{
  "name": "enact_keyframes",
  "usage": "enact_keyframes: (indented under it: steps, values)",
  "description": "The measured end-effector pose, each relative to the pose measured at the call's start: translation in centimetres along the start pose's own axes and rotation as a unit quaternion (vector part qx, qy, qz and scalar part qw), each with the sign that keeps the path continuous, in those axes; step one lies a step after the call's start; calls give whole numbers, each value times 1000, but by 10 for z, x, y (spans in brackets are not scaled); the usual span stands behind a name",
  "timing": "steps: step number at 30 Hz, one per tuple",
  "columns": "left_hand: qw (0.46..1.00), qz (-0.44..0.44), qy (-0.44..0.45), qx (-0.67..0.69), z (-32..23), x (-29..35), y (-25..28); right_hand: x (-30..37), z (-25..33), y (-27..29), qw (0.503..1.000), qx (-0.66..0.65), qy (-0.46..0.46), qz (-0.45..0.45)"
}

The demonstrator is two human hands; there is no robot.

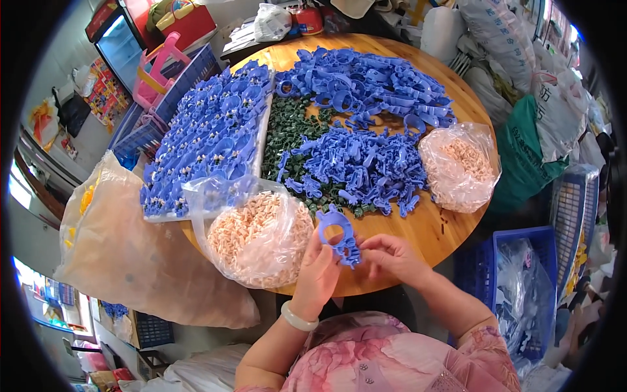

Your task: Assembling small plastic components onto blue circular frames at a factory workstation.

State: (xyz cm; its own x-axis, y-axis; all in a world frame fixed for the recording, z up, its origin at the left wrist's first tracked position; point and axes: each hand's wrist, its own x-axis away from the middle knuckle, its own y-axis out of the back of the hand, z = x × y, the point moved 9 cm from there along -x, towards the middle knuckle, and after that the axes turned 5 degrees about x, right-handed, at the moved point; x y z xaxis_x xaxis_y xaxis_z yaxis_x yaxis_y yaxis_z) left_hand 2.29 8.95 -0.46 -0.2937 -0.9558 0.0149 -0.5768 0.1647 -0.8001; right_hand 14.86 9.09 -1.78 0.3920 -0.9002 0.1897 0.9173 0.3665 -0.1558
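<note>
My left hand [316, 273] is closed on a blue plastic part [335, 228] with a round ring, held upright over the table's near edge. Beside the part's lower end, my right hand [390, 256] has its fingertips pinched together; whatever lies between them is too small to make out. A plastic bag of small pale pink pieces [251, 228] stands next to my left hand. Beyond my hands lies a heap of small blue plastic pieces [359, 163], with dark green pieces [294, 130] spread beside and under it. Larger blue ringed parts [366, 81] are piled at the back.
On the table's left, a white board [266, 124] bears rows of blue assemblies [209, 130]. Another bag of pale pieces [459, 166] sits at the right edge of the round wooden table [467, 232]. A large sack [150, 255] stands left, a blue crate [473, 274] lower right.
</note>
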Motion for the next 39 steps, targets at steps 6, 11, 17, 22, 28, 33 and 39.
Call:
enact_keyframes:
  steps: [6, 11, 17, 22, 28, 33, 39]
  values:
    - [998, -7, 22, 66, 2, 10, 10, -24, 66, 38, 825, 488, 223, -177]
    - [996, -14, 59, 69, 11, 8, 13, -37, 68, 26, 687, 672, 209, -179]
    - [993, -19, 62, 98, 11, 3, 20, -26, 53, 24, 763, 603, 213, -99]
    - [992, -27, 61, 112, 10, 1, 20, -15, 49, 27, 786, 571, 218, -87]
    - [992, -24, 62, 111, 12, 0, 22, -10, 48, 31, 799, 548, 235, -81]
    - [992, -23, 64, 108, 11, 1, 19, -9, 49, 31, 791, 548, 258, -87]
    - [992, -10, 69, 109, 14, 1, 15, -9, 50, 29, 799, 541, 253, -73]
